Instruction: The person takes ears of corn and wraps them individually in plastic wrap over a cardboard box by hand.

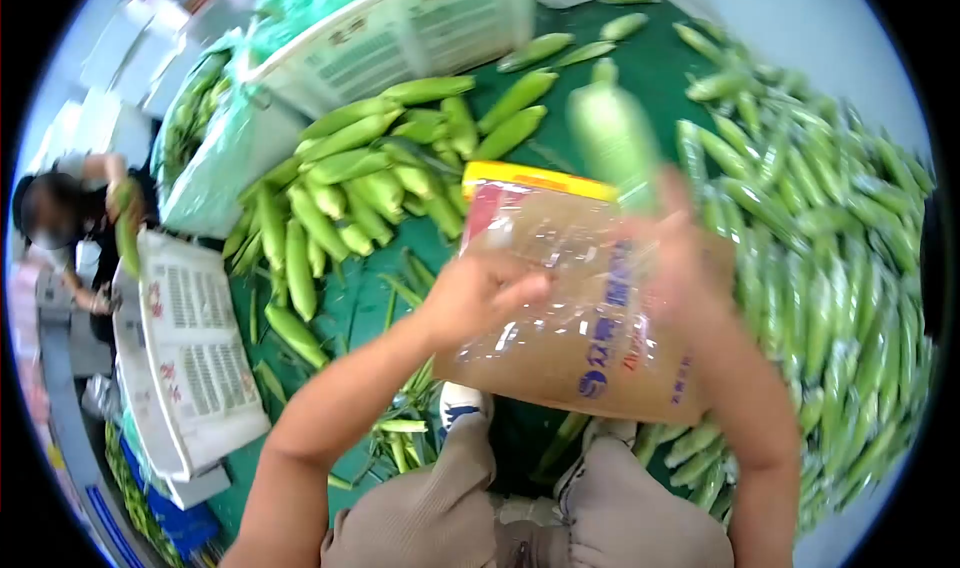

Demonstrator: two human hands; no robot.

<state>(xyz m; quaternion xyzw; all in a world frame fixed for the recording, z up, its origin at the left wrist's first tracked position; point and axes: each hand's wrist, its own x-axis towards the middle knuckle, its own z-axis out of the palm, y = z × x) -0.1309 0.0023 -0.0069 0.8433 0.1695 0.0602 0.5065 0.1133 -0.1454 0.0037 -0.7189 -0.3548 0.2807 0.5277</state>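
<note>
My right hand (668, 253), smeared by motion, grips the lower end of a green ear of corn (612, 143). That ear points up and away from me and is blurred; I cannot tell whether film covers it. My left hand (492, 290) is over the left part of a stack of clear plastic bags (560, 258), its fingers curled and its thumb pointing right. What those fingers hold, if anything, is hidden. The bags have a yellow strip (540, 180) along their far edge and rest on a printed brown cardboard sheet (540, 383) above my lap.
Unwrapped corn ears (350, 173) lie heaped on the green floor (350, 298). Film-wrapped corn (820, 258) is piled at right. White crates (400, 28) stand behind and at left (205, 358). Loose husk leaves (400, 443) lie near my shoes. Another person (95, 208) holds corn at far left.
</note>
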